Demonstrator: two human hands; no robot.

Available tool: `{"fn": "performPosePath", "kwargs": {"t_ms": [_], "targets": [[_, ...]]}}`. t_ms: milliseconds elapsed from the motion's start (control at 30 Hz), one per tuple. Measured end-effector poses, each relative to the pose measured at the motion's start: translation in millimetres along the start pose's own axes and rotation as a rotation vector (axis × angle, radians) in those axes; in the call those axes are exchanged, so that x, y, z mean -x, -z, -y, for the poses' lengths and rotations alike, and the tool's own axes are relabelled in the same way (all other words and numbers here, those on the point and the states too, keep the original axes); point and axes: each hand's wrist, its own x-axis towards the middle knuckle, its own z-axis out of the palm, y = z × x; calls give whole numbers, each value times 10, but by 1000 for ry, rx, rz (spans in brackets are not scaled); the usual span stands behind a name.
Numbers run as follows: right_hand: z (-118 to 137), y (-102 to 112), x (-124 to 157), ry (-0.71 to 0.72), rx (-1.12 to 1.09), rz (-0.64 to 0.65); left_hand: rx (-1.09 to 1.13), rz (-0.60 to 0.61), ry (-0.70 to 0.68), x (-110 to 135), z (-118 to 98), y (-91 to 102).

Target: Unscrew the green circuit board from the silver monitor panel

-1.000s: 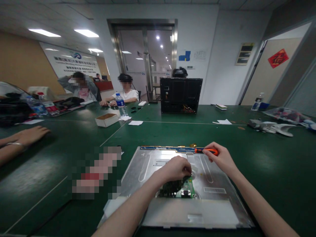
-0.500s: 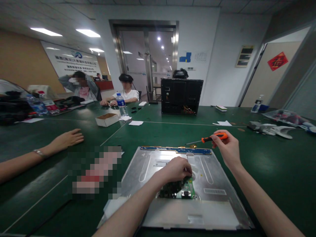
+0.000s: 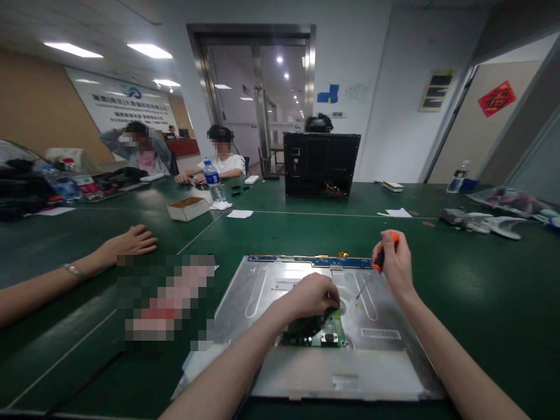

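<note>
A silver metal panel (image 3: 385, 315) lies flat on the green table in front of me, with a blue strip (image 3: 306, 261) along its far edge. My left hand (image 3: 312, 296) is closed and rests on a green circuit board (image 3: 327, 331) near the panel's middle; what its fingers pinch is hidden. My right hand (image 3: 394, 265) grips an orange-handled screwdriver (image 3: 377, 267), held nearly upright with its thin shaft slanting down-left toward the panel, close to my left hand.
Another person's hand (image 3: 129, 242) lies flat on the table at the left. A cardboard box (image 3: 188, 208), a water bottle (image 3: 213, 182) and a black computer case (image 3: 320, 165) stand farther back. Two people sit at the far left. Clutter lies at the right edge (image 3: 481, 223).
My right hand lifted the screwdriver off the panel's far edge, then turned it from level to tip-down toward the board. The other person's hand slid rightward along the table.
</note>
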Motion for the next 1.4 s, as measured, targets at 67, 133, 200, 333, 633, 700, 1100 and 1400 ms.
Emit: {"fn": "performPosePath", "kwargs": {"t_ms": [67,133,200,333,633,700,1100,1400], "targets": [[-4,-34,19,11,-2,11,6,1,-4,-2,13,-5],[5,-77,58,31,-7,34,16,0,-2,-6,24,-11],[16,-110,110,51,7,72,39,0,7,-8,33,-16],[29,-141,217,112,120,145,85,6,11,-8,38,-16],[11,-170,362,391,267,63,115,10,4,-6,34,-2],[18,-165,367,420,318,58,119,13,13,-7,33,-3],[123,-176,367,457,346,110,122,27,27,-8,35,8],[127,-217,386,463,346,184,108,39,7,-9,37,9]]}}
